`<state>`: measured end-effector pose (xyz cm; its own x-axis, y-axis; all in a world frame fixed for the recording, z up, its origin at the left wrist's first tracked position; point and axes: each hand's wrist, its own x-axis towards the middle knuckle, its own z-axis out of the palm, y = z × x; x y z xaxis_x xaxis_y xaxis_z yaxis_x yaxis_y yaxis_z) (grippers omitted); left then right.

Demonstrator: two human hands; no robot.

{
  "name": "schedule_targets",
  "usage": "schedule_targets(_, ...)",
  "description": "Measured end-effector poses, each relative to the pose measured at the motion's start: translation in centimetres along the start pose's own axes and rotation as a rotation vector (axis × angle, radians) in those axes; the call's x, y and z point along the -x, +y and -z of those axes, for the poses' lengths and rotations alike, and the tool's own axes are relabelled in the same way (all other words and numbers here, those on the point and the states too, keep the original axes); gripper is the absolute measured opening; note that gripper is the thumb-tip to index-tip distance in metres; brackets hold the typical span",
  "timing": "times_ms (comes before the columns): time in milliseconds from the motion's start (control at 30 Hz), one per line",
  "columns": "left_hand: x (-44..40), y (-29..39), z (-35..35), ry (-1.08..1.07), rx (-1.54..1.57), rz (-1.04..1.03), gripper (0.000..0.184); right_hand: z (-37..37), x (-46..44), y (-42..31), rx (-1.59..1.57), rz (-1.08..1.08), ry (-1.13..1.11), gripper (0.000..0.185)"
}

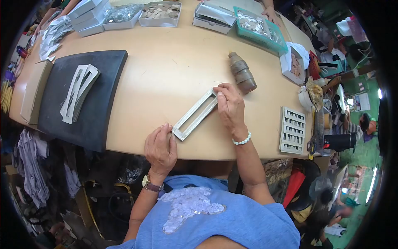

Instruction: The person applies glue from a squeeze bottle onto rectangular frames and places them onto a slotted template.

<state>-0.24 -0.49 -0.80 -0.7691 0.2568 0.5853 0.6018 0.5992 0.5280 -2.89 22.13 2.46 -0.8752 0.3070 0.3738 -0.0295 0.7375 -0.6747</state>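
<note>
A pale, narrow rectangular frame [193,110] with a long slot lies slantwise over the table, held at its two ends. My left hand [161,148] pinches the near left end between thumb and fingers. At the far right end, my right hand [231,108] has its fingers closed on the corner, which they partly cover. Just beyond the right hand, a brown squeeze bottle [242,72] wrapped in tape lies on the tabletop. Several similar slotted frames [87,93] are piled, slightly fanned, on a black board [111,83] to the left.
Pale slotted pieces [292,132] sit at the right table edge near scissors [311,145]. White boxes [160,21] of small pieces and a green tray [271,41] line the back of the wooden table [166,62]. Another person's hand [270,13] rests there.
</note>
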Motion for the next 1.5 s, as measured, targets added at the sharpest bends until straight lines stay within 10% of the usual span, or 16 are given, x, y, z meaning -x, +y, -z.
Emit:
schedule_targets(667, 0.0, 0.0, 0.1, -0.012, 0.008, -0.002, 0.044, 1.5, -0.4, -1.1, -0.134, -0.002, 0.096, 0.016)
schedule_targets(967, 0.5, 0.1, -0.1, -0.030, -0.005, -0.002, 0.042, 5.3, -1.5, -0.9, -0.561, -0.338, -0.272, 0.015)
schedule_targets(1300, 0.8, 0.0, -0.2, -0.041, -0.024, -0.006, 0.046, 19.0, 8.9, 5.1, -0.865, -0.479, 0.842, 0.035)
schedule_targets(1500, 0.7, 0.2, -0.3, -0.036, -0.012, 0.011, 0.042, 25.2, 17.3, 11.9, -0.768, -0.529, 1.125, 0.033)
